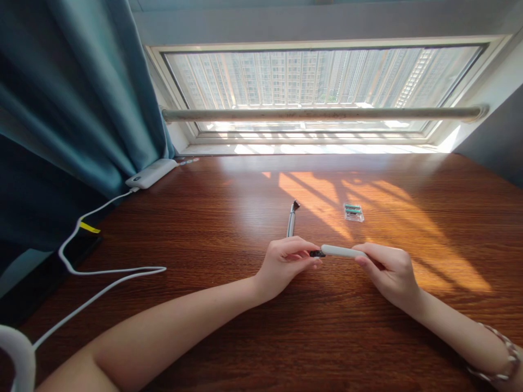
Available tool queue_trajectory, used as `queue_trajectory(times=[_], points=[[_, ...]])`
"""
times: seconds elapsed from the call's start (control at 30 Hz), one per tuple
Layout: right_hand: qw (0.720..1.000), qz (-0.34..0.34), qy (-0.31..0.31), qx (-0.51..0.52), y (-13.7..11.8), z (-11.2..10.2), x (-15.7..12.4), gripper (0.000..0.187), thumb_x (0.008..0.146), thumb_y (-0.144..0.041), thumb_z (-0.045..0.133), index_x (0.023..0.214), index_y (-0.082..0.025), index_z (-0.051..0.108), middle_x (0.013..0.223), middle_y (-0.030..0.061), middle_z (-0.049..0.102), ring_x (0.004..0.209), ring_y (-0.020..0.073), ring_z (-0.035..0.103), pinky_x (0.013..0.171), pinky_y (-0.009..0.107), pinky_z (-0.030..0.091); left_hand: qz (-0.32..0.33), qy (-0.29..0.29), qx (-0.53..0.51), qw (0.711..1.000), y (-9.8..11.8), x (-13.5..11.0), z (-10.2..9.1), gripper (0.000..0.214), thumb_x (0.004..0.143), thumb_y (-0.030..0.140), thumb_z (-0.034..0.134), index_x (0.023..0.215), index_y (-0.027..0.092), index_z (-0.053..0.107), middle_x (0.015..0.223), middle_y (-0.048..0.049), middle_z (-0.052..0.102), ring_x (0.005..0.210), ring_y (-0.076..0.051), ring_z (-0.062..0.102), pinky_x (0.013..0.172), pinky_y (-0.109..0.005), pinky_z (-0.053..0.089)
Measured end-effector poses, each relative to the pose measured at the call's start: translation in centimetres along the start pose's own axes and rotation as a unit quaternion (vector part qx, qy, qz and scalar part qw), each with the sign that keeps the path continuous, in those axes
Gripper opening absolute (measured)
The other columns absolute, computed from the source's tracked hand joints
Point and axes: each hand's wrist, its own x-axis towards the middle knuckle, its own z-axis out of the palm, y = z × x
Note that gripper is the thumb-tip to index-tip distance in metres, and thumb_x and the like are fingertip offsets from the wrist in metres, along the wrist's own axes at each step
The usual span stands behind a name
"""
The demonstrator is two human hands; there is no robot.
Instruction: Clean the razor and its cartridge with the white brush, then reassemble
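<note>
Above the near middle of the table, my right hand (388,272) pinches the right end of a slim white handle (341,251) that looks like a razor's. A small black piece (317,253) sits at the handle's left end, between the closed fingertips of my left hand (288,264). Whether the piece is joined to the handle, I cannot tell. Just beyond my left hand lies a razor (291,220) with a grey handle and dark head, its near end hidden by the hand. Farther right, a clear case (353,212) holds green-striped pieces like blade cartridges.
A white power strip (152,173) lies at the back left by the blue curtain (102,92). Its white cable (118,270) loops over the table's left side. Behind the brown wooden table (229,196) are a window and a horizontal pipe (318,114). Sunlight patches fall on the right.
</note>
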Motion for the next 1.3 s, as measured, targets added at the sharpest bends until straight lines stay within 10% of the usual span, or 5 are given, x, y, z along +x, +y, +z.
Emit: queue_trajectory(times=[0.4,0.77,0.93,1.3], points=[[0.999,-0.032,-0.016,-0.003,0.1,0.0,-0.1,0.021,0.085,-0.033,0.048,0.084,-0.018,0.063,0.064,0.0003,0.059,0.055,0.0113,0.052,0.054,0.024,0.036,0.072,0.004,0.046,0.996,0.3,0.1,-0.1,0.012,0.071,0.018,0.065,0.081,0.013,0.069,0.081,-0.0089,0.066,0.071,-0.014,0.06,0.059,-0.022,0.05],[0.979,0.185,0.038,0.072,1.0,1.3,0.7,0.021,0.085,-0.036,0.046,0.102,-0.023,0.05,0.07,-0.002,0.06,0.056,0.0123,0.057,0.058,0.024,0.043,0.033,-0.008,0.029,0.999,-0.1,-0.1,0.0,0.013,0.071,0.018,0.066,0.082,0.013,0.069,0.08,-0.0077,0.068,0.071,-0.015,0.063,0.064,-0.022,0.052],[0.969,0.236,0.018,-0.067,1.5,0.3,1.1,0.018,0.081,-0.04,0.051,0.09,-0.024,0.055,0.064,-0.0032,0.063,0.064,0.017,0.061,0.063,0.028,0.041,0.003,-0.011,0.021,1.0,-0.1,0.0,0.0,0.014,0.071,0.019,0.066,0.082,0.011,0.069,0.079,-0.0079,0.069,0.07,-0.015,0.064,0.065,-0.023,0.053],[0.979,0.169,-0.011,-0.112,1.3,0.6,1.5,0.019,0.078,-0.033,0.054,0.066,-0.019,0.059,0.06,-0.0021,0.053,0.058,0.0123,0.05,0.058,0.024,0.034,-0.039,-0.006,0.031,0.999,0.1,0.1,0.2,0.019,0.068,0.024,0.068,0.081,0.009,0.068,0.078,-0.0103,0.069,0.069,-0.019,0.065,0.068,-0.029,0.054]])
